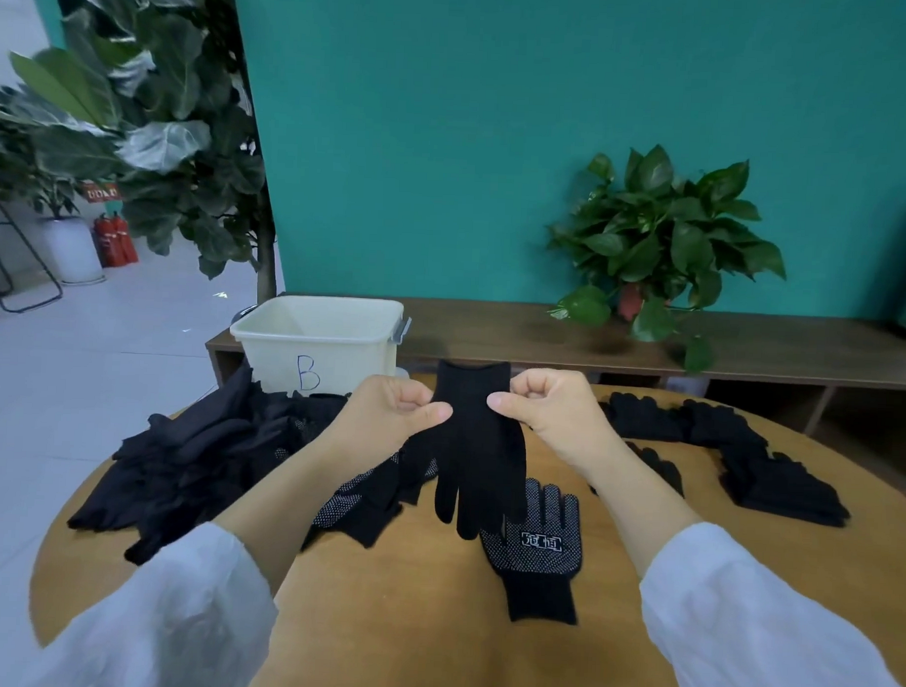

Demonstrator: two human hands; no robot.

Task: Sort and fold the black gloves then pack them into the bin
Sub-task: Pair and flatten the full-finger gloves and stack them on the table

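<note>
I hold a glove (pixel 475 447) above the table (pixel 431 625); another glove (pixel 536 546) lies under it, a pile (pixel 206 453) left, stacks (pixel 745 456) right, the bin (pixel 320 338) far left.

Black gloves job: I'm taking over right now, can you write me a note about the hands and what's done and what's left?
Left hand and right hand: both pinch the cuff end of one plain black glove, held up with fingers hanging down.
Dotted glove lies flat on the round table, below the held one.
Unsorted pile sits on the left; sorted stacks on the right.
Bin marked B stands at the back left; no gloves show inside.
Left: sort the pile, fold, pack everything into the bin.
</note>
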